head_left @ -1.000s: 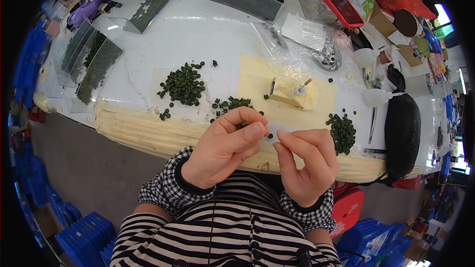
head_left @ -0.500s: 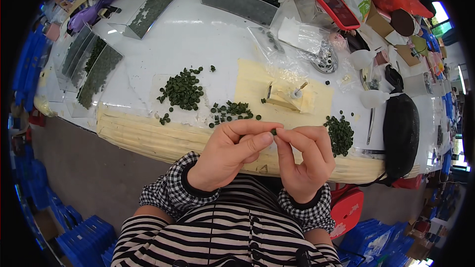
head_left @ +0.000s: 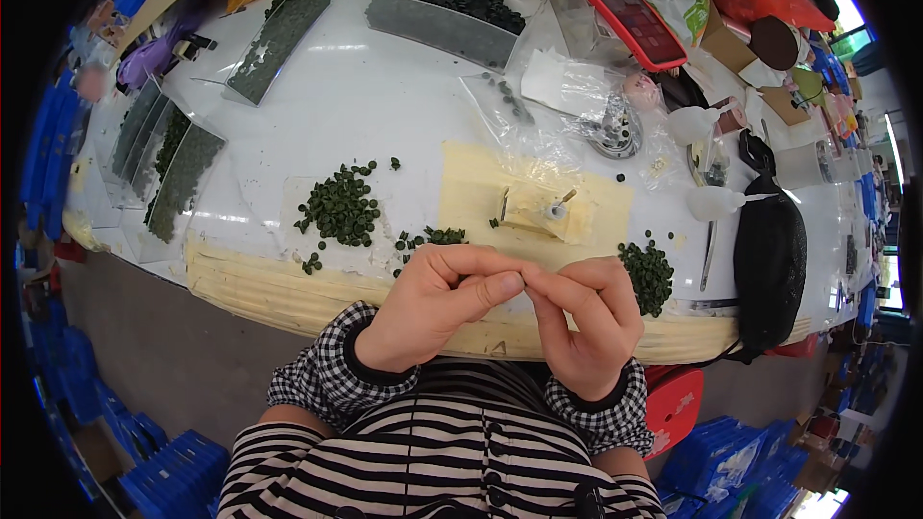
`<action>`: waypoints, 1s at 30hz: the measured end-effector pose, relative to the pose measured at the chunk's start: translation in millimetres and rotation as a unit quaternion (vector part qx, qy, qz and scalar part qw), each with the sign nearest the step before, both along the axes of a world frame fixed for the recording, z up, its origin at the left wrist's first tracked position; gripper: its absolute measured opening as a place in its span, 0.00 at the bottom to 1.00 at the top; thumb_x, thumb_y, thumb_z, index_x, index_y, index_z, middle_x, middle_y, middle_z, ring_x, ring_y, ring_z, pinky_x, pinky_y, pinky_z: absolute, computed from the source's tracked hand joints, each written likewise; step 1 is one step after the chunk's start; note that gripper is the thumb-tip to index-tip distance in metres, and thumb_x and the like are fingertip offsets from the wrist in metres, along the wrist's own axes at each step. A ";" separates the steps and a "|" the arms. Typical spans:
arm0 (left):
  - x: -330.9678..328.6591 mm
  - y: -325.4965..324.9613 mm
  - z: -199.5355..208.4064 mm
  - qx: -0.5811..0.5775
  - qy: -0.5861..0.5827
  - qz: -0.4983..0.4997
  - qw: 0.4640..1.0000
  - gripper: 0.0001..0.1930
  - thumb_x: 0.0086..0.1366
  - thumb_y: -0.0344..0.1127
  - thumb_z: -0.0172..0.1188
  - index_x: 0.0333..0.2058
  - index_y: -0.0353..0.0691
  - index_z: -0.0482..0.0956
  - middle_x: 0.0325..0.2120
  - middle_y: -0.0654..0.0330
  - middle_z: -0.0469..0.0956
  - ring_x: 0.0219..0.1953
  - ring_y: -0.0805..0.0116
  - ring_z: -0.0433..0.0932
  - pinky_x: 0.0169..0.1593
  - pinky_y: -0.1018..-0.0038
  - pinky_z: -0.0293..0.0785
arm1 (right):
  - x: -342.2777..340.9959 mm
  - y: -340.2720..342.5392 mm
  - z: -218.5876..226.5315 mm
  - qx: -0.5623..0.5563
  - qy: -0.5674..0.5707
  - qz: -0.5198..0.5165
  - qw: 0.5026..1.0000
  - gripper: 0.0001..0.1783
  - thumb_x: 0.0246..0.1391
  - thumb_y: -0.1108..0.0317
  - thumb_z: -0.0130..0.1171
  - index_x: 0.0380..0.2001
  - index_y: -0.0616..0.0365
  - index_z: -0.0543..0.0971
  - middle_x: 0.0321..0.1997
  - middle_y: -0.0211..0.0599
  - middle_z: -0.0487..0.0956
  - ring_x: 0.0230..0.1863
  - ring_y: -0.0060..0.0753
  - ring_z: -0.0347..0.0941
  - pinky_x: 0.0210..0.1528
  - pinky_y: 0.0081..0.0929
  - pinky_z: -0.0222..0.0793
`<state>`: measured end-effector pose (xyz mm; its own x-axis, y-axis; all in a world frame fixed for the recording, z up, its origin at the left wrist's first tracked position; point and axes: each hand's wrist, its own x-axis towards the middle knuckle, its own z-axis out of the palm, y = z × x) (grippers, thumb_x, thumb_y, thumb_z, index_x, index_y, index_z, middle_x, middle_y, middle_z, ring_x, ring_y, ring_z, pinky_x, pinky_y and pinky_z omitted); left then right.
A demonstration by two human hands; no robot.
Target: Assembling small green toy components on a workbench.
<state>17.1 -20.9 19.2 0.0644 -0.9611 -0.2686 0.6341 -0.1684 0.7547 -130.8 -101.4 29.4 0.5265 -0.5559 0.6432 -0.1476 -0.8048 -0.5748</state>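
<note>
My left hand point(head_left: 423, 303) and my right hand point(head_left: 591, 317) meet fingertip to fingertip over the table's front edge. Both are closed in a pinch on one small dark green piece, now almost wholly covered by the thumbs and forefingers. Behind my left hand lies a loose scatter of like green pieces point(head_left: 445, 234). Farther left is a bigger heap of them point(head_left: 341, 207), and another heap point(head_left: 646, 277) sits just right of my right hand. Beyond the hands, a small block with an upright metal pin point(head_left: 558, 207) stands on a yellow sheet point(head_left: 461, 183).
Clear trays of green pieces stand at the left point(head_left: 192, 173), far left point(head_left: 281, 43) and back point(head_left: 442, 31). A red-cased phone point(head_left: 625, 14) leans at the back right. Squeeze bulbs point(head_left: 716, 202), tweezers point(head_left: 710, 255) and a black pouch point(head_left: 772, 264) lie to the right.
The view has shifted a little, so the table's things appear farther left. My fingertips have closed over the green piece, which showed between them before.
</note>
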 end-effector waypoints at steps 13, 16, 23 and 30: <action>-1.3 4.0 -16.9 -0.016 0.093 -0.019 0.995 0.09 0.61 0.25 0.61 0.40 0.35 0.81 0.16 0.76 0.63 0.20 0.86 0.59 0.25 0.87 0.57 | -5.6 7.4 -3.6 0.025 -0.019 0.025 0.999 0.23 0.32 0.85 0.65 0.38 0.58 0.83 0.27 0.32 0.74 0.23 0.28 0.69 0.23 0.22 0.65; 1.3 2.9 -15.5 -0.036 0.082 -0.005 0.996 0.09 0.63 0.27 0.59 0.42 0.34 0.80 0.17 0.75 0.64 0.19 0.86 0.57 0.23 0.85 0.52 | -7.7 1.6 4.4 0.040 0.011 0.014 0.999 0.23 0.35 0.85 0.64 0.40 0.58 0.82 0.28 0.34 0.74 0.25 0.30 0.70 0.25 0.22 0.66; 2.9 1.5 -7.6 0.020 0.121 0.025 0.992 0.10 0.66 0.30 0.55 0.44 0.33 0.78 0.17 0.74 0.64 0.17 0.84 0.52 0.21 0.84 0.48 | 0.2 -48.4 14.8 0.067 0.081 -0.060 0.993 0.14 0.44 0.77 0.64 0.38 0.60 0.80 0.32 0.36 0.73 0.32 0.35 0.71 0.34 0.27 0.67; 6.3 1.5 -9.8 0.016 0.161 0.029 0.986 0.11 0.67 0.31 0.54 0.44 0.34 0.78 0.17 0.74 0.63 0.17 0.84 0.50 0.20 0.84 0.48 | 6.8 -52.2 7.7 0.054 0.078 -0.052 0.994 0.07 0.44 0.76 0.65 0.30 0.61 0.80 0.29 0.36 0.73 0.32 0.35 0.70 0.34 0.26 0.66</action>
